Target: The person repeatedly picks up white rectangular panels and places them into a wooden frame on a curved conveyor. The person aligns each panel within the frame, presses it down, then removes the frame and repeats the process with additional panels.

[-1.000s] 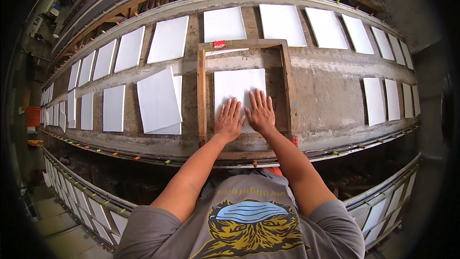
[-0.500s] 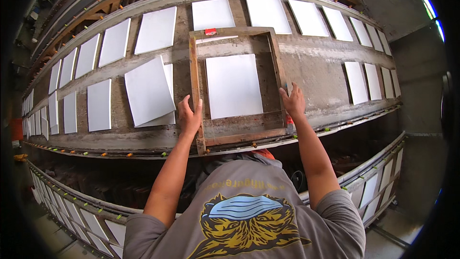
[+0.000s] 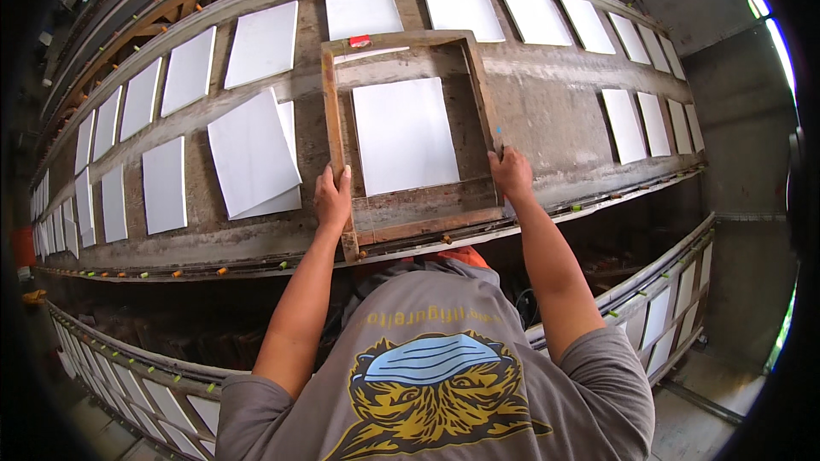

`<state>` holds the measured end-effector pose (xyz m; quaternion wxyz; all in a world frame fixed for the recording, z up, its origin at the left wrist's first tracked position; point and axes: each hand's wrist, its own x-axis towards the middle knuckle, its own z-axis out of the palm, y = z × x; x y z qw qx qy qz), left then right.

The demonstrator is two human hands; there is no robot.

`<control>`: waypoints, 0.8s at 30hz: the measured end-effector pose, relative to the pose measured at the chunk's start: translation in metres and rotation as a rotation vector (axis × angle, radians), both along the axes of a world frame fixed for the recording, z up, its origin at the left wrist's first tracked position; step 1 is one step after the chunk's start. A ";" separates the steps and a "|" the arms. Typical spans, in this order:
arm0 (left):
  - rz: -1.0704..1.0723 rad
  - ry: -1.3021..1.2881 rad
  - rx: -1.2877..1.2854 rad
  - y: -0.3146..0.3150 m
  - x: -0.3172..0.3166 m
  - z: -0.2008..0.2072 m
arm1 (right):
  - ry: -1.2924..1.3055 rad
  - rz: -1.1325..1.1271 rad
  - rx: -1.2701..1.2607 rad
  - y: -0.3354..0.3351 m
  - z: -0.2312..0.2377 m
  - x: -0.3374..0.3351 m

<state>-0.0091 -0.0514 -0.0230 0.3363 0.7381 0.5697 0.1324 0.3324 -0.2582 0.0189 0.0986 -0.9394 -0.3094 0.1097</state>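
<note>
A rectangular wooden frame (image 3: 400,41) lies on a long grey drying surface (image 3: 547,111), around one white sheet (image 3: 404,135). My left hand (image 3: 332,197) grips the frame's left rail near its lower corner. My right hand (image 3: 512,174) grips the right rail near its lower end. Both forearms reach up from the bottom of the picture over my grey printed shirt.
Several white sheets lie in rows on the surface, such as one (image 3: 363,10) just above the frame and a curled, overlapping pair (image 3: 254,154) to its left. Wooden rails with small clips edge the surface. A lower rack (image 3: 666,299) with more sheets runs below.
My hands left the white sheet inside the frame, spread apart, and took hold of the frame's left and right rails. The view has moved closer.
</note>
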 end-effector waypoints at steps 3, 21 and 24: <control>-0.009 0.007 0.010 0.001 0.002 0.010 | 0.059 -0.002 -0.082 0.008 0.018 0.001; 0.121 -0.259 0.193 0.007 0.029 0.070 | 0.131 0.132 0.229 0.021 0.025 0.048; 0.121 -0.267 0.133 -0.006 0.058 0.106 | 0.079 0.159 0.272 0.018 0.048 0.079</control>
